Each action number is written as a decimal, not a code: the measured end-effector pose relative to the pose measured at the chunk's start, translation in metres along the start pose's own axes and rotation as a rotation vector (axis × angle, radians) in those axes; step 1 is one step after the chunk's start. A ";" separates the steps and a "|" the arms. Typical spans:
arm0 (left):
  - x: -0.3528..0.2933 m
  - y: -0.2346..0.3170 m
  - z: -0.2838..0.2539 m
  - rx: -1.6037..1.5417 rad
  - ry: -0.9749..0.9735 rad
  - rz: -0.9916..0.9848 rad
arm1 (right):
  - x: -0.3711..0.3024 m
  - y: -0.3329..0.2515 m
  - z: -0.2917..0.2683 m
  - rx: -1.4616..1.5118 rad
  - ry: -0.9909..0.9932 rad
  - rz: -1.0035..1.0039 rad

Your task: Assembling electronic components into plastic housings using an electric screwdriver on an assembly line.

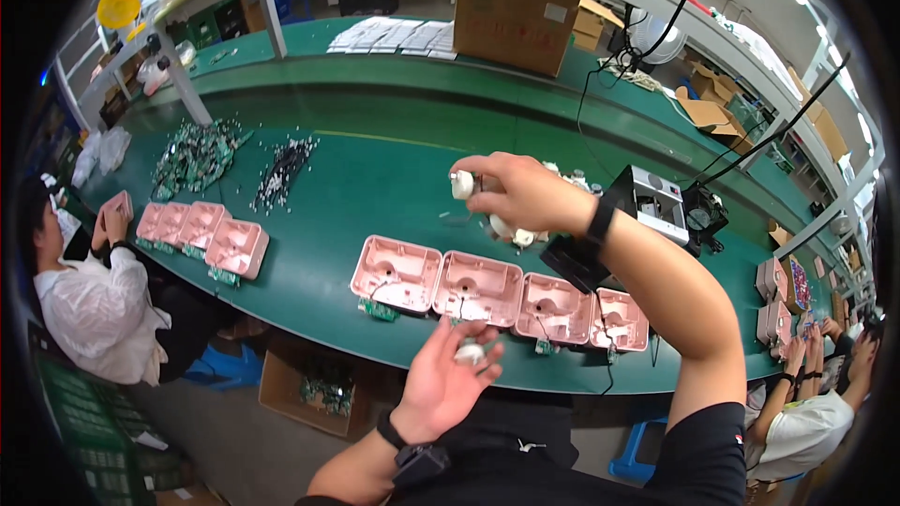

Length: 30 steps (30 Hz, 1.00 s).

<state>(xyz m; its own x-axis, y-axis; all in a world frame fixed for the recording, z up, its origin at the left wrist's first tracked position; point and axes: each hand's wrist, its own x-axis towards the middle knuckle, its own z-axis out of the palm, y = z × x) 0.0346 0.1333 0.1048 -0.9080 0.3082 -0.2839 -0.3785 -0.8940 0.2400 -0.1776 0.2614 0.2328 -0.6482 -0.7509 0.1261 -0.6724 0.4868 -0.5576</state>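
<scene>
In the head view, the right grip (511, 192) is over the counter (366, 169), pinched narrow around an upper white piece (462, 186), thumb underneath and forefinger above; the left grip (445, 379) lies palm up at about seven o'clock from it, its fingers loosely cupped around a lower white piece (469, 354). The two pieces stand well apart, one nearly at twelve o'clock from the other, with a row of four pink housings between them: the first housing (397, 272), second housing (478, 289), third housing (553, 307) and fourth housing (622, 319). To handle this step well, I'd pinch the upper piece by its sides, leave its end faces free, and lift it clear of the loose white parts (525, 236) near four o'clock from it; the left fingers would do best to curl a little more so that their piece cannot roll out, and both wrists should stay off the thin leads and the green circuit board (378, 309) below the first housing. The upper piece seems a stubby cylinder, its long axis close to twelve-to-six with a slight tilt; which end is its front I cannot tell. The lower piece is too covered to read its axis. The housings' open sides face upward, and their row runs from just past nine toward just past three.
</scene>
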 end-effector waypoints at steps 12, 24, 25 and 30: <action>0.016 -0.058 0.015 -0.075 -0.071 -0.191 | -0.195 -0.053 0.071 -0.226 0.007 -0.220; -0.019 -0.075 -0.011 0.430 -0.059 -0.153 | -0.194 -0.062 0.049 -0.011 -0.028 -0.208; -0.020 -0.075 -0.017 0.272 -0.011 -0.266 | -0.177 -0.057 0.042 -0.083 0.035 -0.175; -0.031 -0.066 -0.042 0.055 -0.005 -0.483 | -0.030 0.006 0.044 -0.300 0.092 -0.071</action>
<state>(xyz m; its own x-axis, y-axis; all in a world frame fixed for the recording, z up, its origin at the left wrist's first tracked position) 0.0956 0.1690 0.0594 -0.6271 0.6851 -0.3707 -0.7656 -0.6298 0.1311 -0.1462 0.2674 0.1892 -0.6162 -0.7509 0.2378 -0.7837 0.5547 -0.2794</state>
